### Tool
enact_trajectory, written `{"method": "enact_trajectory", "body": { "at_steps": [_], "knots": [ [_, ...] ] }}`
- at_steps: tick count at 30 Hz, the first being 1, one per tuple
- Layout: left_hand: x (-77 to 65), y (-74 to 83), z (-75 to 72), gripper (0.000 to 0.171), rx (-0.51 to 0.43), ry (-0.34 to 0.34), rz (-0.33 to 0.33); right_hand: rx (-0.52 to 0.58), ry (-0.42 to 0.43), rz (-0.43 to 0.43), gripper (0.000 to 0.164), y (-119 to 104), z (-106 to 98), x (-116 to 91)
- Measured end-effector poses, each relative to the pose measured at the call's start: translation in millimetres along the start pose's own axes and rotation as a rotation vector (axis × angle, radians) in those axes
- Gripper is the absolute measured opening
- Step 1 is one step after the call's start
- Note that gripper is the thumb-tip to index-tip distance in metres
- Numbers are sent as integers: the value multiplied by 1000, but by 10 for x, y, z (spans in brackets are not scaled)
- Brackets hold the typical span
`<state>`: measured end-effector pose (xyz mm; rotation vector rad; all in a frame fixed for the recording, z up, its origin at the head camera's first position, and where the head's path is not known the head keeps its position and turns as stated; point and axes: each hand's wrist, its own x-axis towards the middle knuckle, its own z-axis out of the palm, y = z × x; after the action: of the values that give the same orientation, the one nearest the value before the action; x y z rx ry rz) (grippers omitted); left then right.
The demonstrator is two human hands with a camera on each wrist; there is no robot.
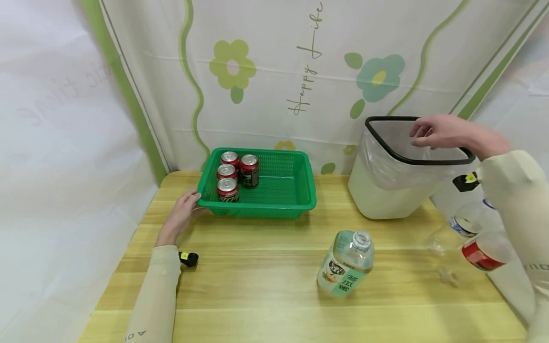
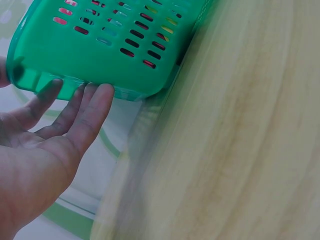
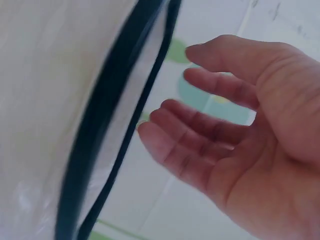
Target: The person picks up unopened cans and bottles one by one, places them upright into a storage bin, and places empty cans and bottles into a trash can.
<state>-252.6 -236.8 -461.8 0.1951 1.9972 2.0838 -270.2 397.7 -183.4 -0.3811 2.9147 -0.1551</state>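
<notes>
My left hand (image 1: 183, 212) is at the left front corner of a green plastic basket (image 1: 257, 206), thumb over the rim and fingers against the outer wall. In the left wrist view the fingertips touch the basket (image 2: 100, 55) just under its lip. Several red and dark drink cans (image 1: 250, 171) stand in the basket's left part. Over the mouth of a white trash bin (image 1: 381, 190) hangs my right hand (image 1: 442, 132), holding nothing. The right wrist view shows its loosely bent, spread fingers beside the bin's dark rim (image 3: 95, 130).
An uncapped plastic bottle (image 1: 346, 262) with a pale green label stands on the wooden table (image 1: 257, 286). Clear plastic bottles, one with a red label (image 1: 482, 255), are at the right near my sleeve. A clear liner (image 1: 386, 166) hangs over the bin's edge. Behind is a patterned curtain (image 1: 266, 105).
</notes>
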Motion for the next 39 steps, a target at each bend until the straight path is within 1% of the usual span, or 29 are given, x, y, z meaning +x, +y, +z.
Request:
{"method": "enact_trajectory", "body": {
  "at_steps": [4,8,11,14,18,22,24,31,39],
  "knots": [
    [-6,10,-4,53,-8,2,2,-31,-1,-26,32,-212,-37,-33],
    [3,4,-2,53,-4,0,1,-36,-6,-51,30,-391,-54,-90],
    [39,-50,-24,53,3,4,11,-35,-3,-70,28,-526,-36,-160],
    [45,-46,-13,53,4,0,11,-53,18,-90,25,-660,15,-256],
    [74,-67,-18,52,-5,-1,3,-105,80,-178,19,-836,92,-382],
    [132,-171,-71,55,-3,10,10,-157,144,-311,17,-995,161,-468],
    [131,-194,-79,57,9,12,17,-173,161,-356,18,-1068,198,-503],
    [112,-228,-105,62,30,4,43,-169,144,-421,20,-1286,313,-612],
    [120,-239,-107,63,29,8,51,-147,117,-503,19,-1480,421,-689]
  ]
}}
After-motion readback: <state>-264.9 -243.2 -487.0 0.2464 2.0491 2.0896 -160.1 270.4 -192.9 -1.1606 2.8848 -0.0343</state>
